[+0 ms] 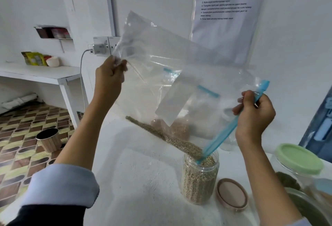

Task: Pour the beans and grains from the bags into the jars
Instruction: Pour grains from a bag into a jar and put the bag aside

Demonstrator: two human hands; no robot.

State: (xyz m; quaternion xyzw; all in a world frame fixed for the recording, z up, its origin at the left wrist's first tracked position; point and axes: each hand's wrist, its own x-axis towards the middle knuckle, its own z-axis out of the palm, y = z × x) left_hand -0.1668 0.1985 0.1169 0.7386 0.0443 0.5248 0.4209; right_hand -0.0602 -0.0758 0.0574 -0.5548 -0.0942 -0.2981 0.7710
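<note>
While the left hand (110, 74) pinches the raised bottom corner of the clear bag (170, 74) and the right hand (255, 116) curls its fingers round the blue zip strip (231, 127) at the mouth, each grip is closed on plastic, with nothing slack between them. A thin line of greenish grains (170, 139) lies along the bag's lower fold and runs down to the corner of the mouth, which dips just inside the open jar (200, 177) on the white worktop (143, 180); the jar looks nearly full. To finish this pour well, I judge the high corner should go higher and get small shakes so the last grains slide, while the right hand keeps the spout narrow and inside the rim, slowing so the heap does not spill over. A pinkish lid (232, 195) lies just beside the jar, ready for closing. A second jar with a green lid (300, 159) stands near on the right. On the wall, a printed sheet (226, 6) lists five numbered steps, but its words are too blurred to read with certainty; no brand shows on the bag or the jars.
</note>
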